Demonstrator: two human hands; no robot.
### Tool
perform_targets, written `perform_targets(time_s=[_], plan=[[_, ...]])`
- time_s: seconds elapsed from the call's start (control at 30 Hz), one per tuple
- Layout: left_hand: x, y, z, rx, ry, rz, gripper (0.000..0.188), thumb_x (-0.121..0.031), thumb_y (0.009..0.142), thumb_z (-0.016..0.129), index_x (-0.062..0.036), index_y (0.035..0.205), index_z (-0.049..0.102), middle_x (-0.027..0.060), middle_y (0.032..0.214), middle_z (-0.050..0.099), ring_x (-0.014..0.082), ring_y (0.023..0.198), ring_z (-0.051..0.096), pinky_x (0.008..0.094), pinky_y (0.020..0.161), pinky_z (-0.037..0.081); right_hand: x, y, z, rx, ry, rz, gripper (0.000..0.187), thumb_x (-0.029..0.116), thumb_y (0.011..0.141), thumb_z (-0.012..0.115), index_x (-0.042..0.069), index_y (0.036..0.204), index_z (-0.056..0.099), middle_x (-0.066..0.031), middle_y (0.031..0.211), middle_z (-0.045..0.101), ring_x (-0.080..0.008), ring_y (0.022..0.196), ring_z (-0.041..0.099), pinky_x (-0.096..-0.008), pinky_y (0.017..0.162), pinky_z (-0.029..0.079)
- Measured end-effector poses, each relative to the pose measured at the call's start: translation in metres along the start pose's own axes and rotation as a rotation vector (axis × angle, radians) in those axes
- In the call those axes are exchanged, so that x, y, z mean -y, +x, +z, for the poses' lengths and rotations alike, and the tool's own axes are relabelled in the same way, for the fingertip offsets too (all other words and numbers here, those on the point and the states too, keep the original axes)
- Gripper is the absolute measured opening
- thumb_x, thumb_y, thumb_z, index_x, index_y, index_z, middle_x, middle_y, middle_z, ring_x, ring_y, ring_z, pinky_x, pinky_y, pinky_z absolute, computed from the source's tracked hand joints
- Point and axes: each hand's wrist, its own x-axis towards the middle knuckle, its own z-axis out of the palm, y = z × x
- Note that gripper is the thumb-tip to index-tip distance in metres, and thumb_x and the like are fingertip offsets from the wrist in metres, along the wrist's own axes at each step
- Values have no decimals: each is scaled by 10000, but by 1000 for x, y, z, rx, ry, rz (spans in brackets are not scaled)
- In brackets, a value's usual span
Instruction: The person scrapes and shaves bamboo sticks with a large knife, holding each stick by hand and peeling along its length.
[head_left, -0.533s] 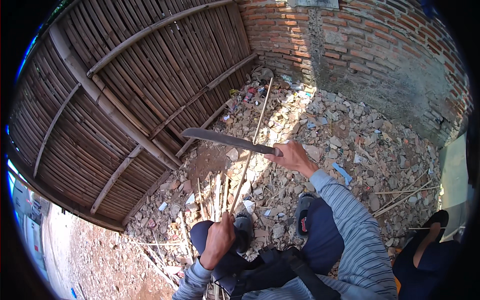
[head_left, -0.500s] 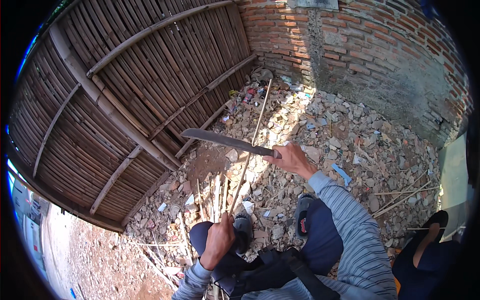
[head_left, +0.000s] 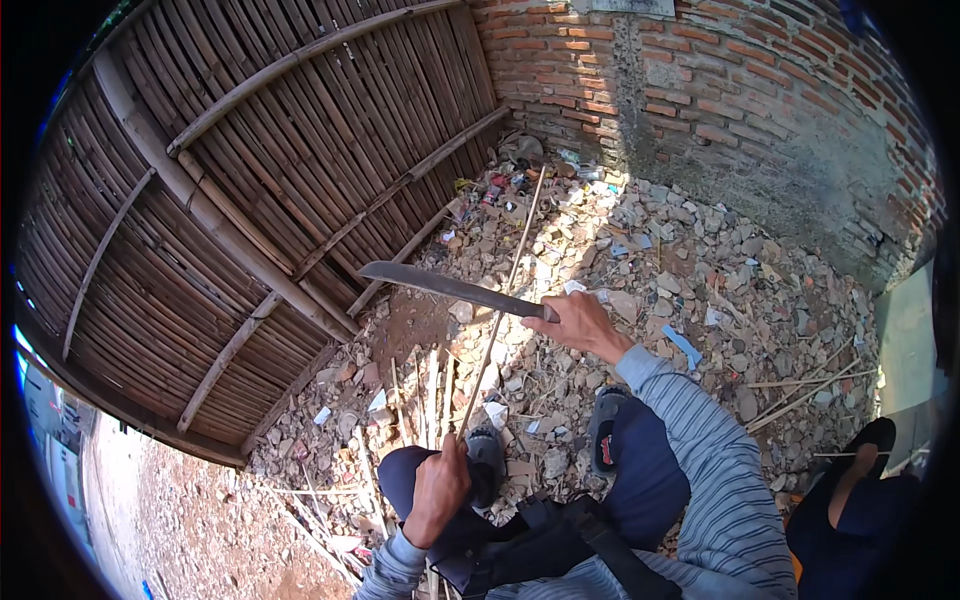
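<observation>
Stick point(head_left: 522, 238) looks one piece along its visible length, no notch or split I can make out from where I stand; blade work on it seems barely begun at most, and what's left can't be judged. Machete point(head_left: 430, 282) crosses the stick near mid-length; can't tell whether blade and stick touch. Right hand point(head_left: 583, 322) is wrapped around the machete handle, fingers curled, no gap. Left hand point(head_left: 440, 485) is a closed fist on the stick's near end, just beside the left knee. Stick slants from there out over the rubble ground point(head_left: 700, 265), its far end pointing to the back corner, where slatted fence point(head_left: 330, 130) meets brick wall point(head_left: 720, 80). Pale strips point(head_left: 432, 395) lie near the left foot; thinner sticks point(head_left: 810, 395) lie toward the ground's right edge.
</observation>
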Motion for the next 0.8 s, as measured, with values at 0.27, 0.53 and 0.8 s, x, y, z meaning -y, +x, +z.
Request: perform_targets(time_s=[0.27,0.53,0.8], plan=[[-1,-11,-8,-6,-7,7,103,-93,1050,560,-7,1068,506,258,629,615,467,599,648,568,531,480,-21,16,-8,-68,-2,56,712,773,924,611,86,798,750,-17,495,567,-208,430,580,-395,456,472],[8,-12,-2,1,26,-10,118,-139,1070,539,-33,1064,487,246,633,637,469,599,657,585,521,499,10,7,14,-8,-20,-88,717,783,903,621,96,707,678,-64,475,534,-279,434,577,-442,490,473],[7,-35,-12,61,-50,-2,141,-146,1082,534,-30,1021,484,252,616,611,464,573,638,573,504,484,-36,16,-4,-51,20,69,677,722,931,649,75,752,732,-28,497,556,-204,448,560,-403,483,454]])
